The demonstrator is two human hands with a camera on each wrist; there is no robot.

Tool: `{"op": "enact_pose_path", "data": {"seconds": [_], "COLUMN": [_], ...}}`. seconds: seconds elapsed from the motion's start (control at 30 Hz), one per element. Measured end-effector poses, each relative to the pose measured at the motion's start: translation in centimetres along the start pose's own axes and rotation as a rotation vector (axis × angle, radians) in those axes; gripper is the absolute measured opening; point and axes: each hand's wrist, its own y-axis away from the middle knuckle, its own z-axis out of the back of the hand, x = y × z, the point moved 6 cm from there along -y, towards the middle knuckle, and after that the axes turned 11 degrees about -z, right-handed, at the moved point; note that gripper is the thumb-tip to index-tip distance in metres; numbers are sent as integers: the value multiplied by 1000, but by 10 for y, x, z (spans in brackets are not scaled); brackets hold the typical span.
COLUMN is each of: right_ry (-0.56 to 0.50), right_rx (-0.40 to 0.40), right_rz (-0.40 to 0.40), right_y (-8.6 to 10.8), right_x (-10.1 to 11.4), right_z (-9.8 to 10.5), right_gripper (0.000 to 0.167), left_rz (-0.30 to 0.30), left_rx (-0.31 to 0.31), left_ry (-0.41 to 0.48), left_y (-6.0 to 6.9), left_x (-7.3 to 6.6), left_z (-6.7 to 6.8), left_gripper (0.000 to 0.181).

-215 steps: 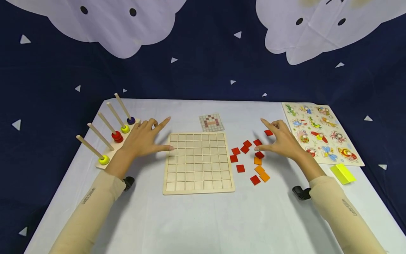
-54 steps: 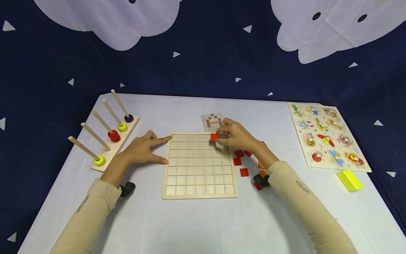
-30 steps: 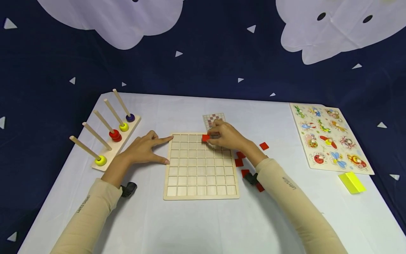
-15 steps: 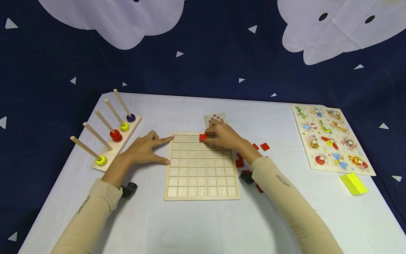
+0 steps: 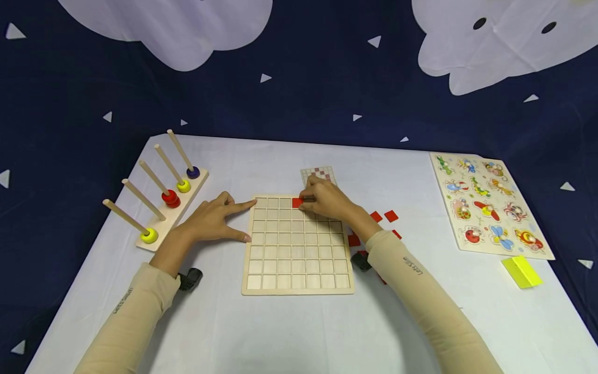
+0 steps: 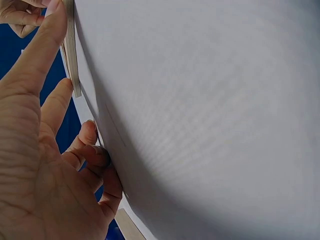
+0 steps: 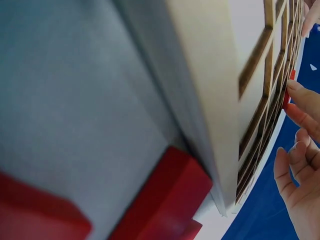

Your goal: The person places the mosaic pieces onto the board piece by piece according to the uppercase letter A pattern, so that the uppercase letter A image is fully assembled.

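Observation:
A wooden grid board (image 5: 297, 239) lies flat on the white table. My left hand (image 5: 210, 221) touches its left edge with index fingertip and thumb tip; the left wrist view shows these fingers against the board's side (image 6: 71, 47). In the board's top row, around the middle column, my right hand (image 5: 329, 200) pinches a red square tile (image 5: 297, 203) by its right side. The right wrist view shows this tile (image 7: 288, 91) at the thumb and a fingertip, low in the grid. Whether it sits fully flat I cannot tell. The board's other visible cells hold no tiles.
Several red tiles (image 5: 376, 216) lie right of the board, partly hidden by my right forearm. Behind the board is a pattern card (image 5: 319, 172), half covered by my hand. A peg stand with rings (image 5: 171, 199) stands left; an insect puzzle (image 5: 490, 205) and yellow folded paper (image 5: 521, 271) lie right.
Both hands were apart from the tiles earlier. My left hand has come to the board's edge. My right hand has taken a red tile and moved it left along the top row, into a cell.

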Motion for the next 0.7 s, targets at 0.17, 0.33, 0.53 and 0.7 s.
{"op": "enact_pose_path", "data": {"seconds": [0.17,0.33,0.53,0.7], "right_ry": [20,10,28,47], "right_rx": [-17,-27,-35,-22], "right_rz": [-13,-43,-59,-57], "right_y": [0,1,1,2], "right_x": [1,2,1,2], "right_z": [1,2,0,1], "right_gripper": [24,21,21,26], "left_rz": [1,0,7,6], "left_rx": [-2,-6,-4,0], "left_ry": [2,2,3,5], "left_y": [0,0,0,0], "left_x": [-1,-2,-3,-3], "left_z": [1,2,2,2], "left_gripper": [96,96,96,95]}}
